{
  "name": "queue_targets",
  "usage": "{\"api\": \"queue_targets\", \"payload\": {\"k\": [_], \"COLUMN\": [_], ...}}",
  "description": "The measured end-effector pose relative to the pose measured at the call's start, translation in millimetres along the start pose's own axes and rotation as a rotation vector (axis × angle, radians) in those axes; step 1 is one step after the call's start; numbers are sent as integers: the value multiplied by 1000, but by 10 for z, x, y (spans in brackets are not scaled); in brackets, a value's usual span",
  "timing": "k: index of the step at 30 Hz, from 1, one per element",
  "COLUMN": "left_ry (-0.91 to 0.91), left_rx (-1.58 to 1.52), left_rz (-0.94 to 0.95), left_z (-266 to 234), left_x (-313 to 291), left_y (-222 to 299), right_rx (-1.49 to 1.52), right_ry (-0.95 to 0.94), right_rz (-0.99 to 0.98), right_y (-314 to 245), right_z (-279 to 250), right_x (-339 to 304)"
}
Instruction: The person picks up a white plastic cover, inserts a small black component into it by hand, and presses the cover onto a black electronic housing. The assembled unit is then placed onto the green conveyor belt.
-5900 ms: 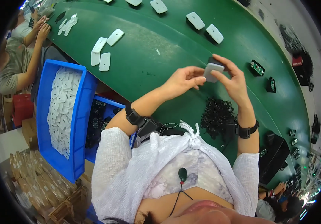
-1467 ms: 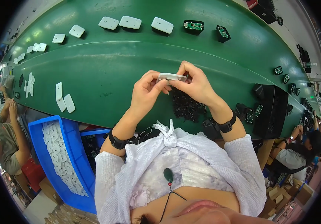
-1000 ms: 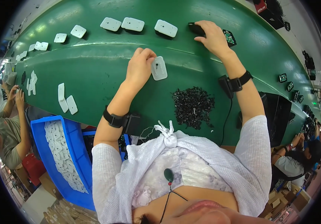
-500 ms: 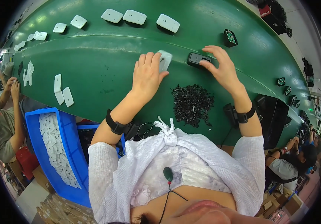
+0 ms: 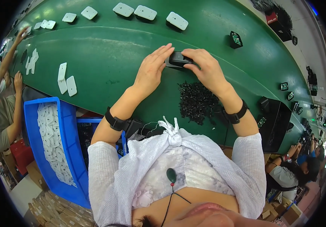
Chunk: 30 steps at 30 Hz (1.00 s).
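Note:
In front of me, my right hand (image 5: 209,70) grips a small black plastic case (image 5: 179,58) between thumb and fingers. Its inner side is hidden. My left hand (image 5: 150,70) is at the case's left end, its fingers held together and thumb beneath. Between that hand and the case shows the pale edge of a flat white plate (image 5: 168,63), mostly covered. The case sits over this plate, close above the green table. A heap of small black parts (image 5: 197,101) lies just below my right hand.
White plates on dark cases (image 5: 145,13) line the green table's (image 5: 106,56) far side. An open case with circuit board (image 5: 236,39) stands right; loose white plates (image 5: 71,86) lie left. A blue bin (image 5: 68,140) holds white parts. A black box (image 5: 278,125) stands right. Co-workers sit at both sides.
My right hand has carried the black case leftward to my left hand, over the white plate. At far left, a co-worker's arm has reached out toward the row of plates.

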<state>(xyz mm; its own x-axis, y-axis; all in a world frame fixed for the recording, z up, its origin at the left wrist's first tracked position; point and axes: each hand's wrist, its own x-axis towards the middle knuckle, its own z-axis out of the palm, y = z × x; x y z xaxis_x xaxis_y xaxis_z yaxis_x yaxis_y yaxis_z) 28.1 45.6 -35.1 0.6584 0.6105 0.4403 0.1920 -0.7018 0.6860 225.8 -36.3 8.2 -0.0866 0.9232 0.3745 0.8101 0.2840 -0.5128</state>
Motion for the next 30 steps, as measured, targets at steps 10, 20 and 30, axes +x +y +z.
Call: {"api": "queue_targets", "payload": {"k": [10,20,30], "left_ry": [-68,-150,-11], "left_rx": [159,485,-180], "left_rz": [54,134,-435], "left_z": [-14,-24,19], "left_x": [-126,-130,89], "left_y": [-139,-28,135], "right_rx": [-141,-271,923], "right_ry": [-51,-42,-137], "right_rz": [-126,-219,465], "right_y": [31,119,158], "right_z": [210,230,-7], "right_x": [25,17,172]}}
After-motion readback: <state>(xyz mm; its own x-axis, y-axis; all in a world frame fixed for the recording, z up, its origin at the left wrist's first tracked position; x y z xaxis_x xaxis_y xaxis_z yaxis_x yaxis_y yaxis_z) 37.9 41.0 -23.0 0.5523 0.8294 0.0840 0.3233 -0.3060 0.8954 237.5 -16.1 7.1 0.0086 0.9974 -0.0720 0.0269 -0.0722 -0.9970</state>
